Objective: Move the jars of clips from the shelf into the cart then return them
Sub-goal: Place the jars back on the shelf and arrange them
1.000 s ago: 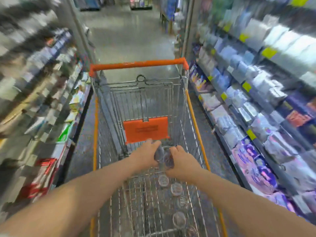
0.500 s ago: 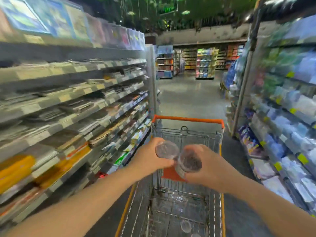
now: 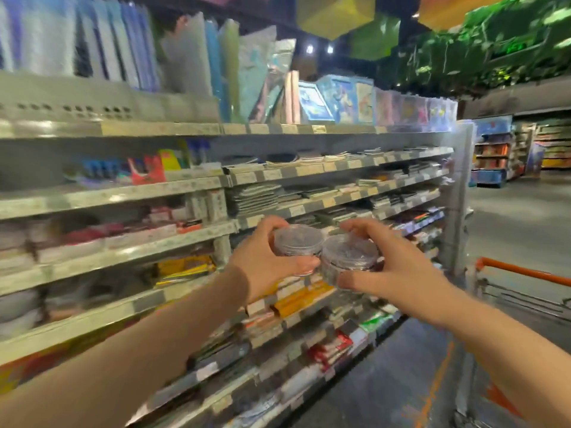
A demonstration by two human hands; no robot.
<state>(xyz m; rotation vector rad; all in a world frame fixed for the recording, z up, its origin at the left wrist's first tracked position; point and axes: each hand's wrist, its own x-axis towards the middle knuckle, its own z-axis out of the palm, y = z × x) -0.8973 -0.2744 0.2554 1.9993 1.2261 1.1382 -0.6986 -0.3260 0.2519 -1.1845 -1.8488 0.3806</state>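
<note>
Left jar [image 3: 293, 242] is clasped in the curled grip of the left hand [image 3: 262, 264], right jar [image 3: 349, 254] in that of the right hand [image 3: 398, 273]. Jars are held touching before the shelf [image 3: 123, 193], axes tilted, lids turned toward the camera.

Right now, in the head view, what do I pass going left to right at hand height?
shelf → left hand → left jar → right jar → right hand → cart handle
</note>
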